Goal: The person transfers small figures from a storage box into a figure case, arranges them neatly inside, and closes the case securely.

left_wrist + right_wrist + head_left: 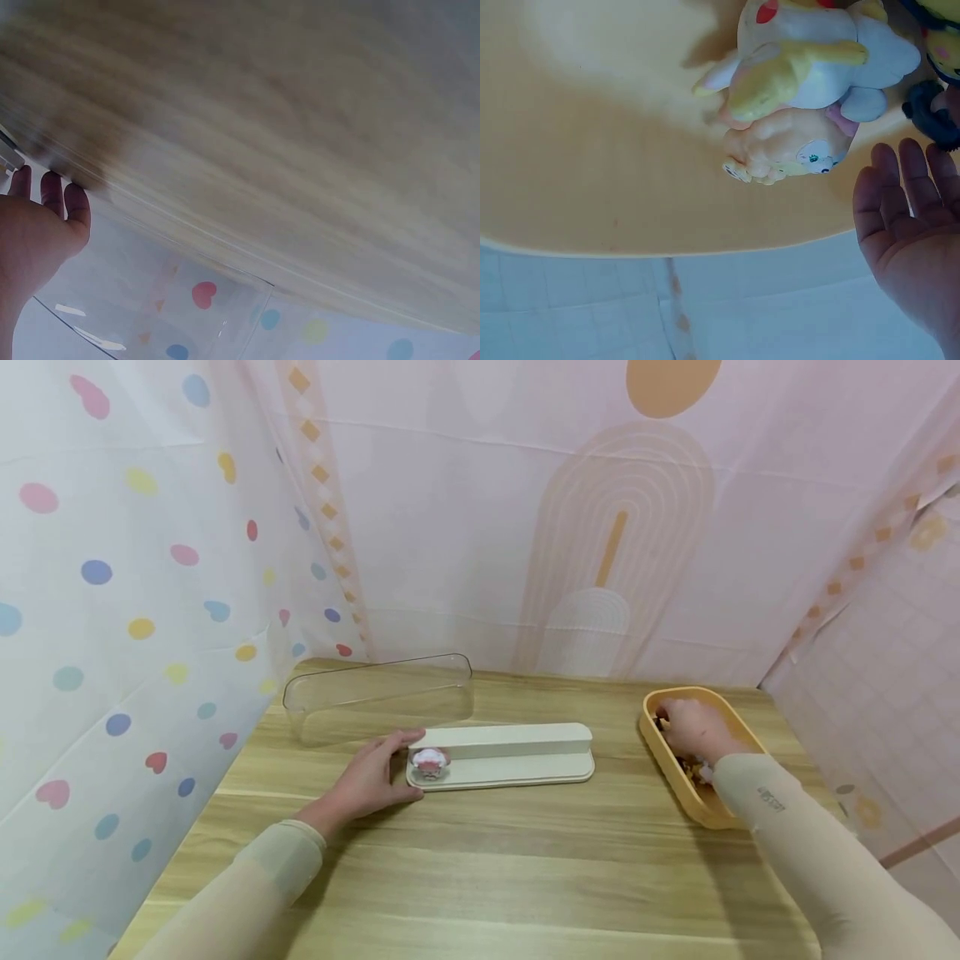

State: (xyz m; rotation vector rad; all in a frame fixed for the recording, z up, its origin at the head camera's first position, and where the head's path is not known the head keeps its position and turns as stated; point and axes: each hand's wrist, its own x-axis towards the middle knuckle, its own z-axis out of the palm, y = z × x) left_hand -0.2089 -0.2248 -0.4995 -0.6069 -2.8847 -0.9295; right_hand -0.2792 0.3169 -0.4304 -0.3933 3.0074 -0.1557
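My left hand (371, 777) holds the left end of a long cream two-step stand (517, 768), thumb along its front edge and fingers at the back corner. On that end sits a small pink-and-white figurine (431, 762). To the right, my right hand (697, 729) reaches down into an orange tray (657, 752) of toy figurines. In the right wrist view its fingers (913, 176) are right at a figure with dark and yellow parts (930, 112); I cannot tell whether they grip it. Beside it lie a white-and-yellow figurine (817, 67) and a peach-coloured one (787, 146).
A clear plastic cover (378, 693) stands behind the stand at the back left of the wood-grain table (480, 877). Patterned curtains (450, 527) hang close round the back and both sides.
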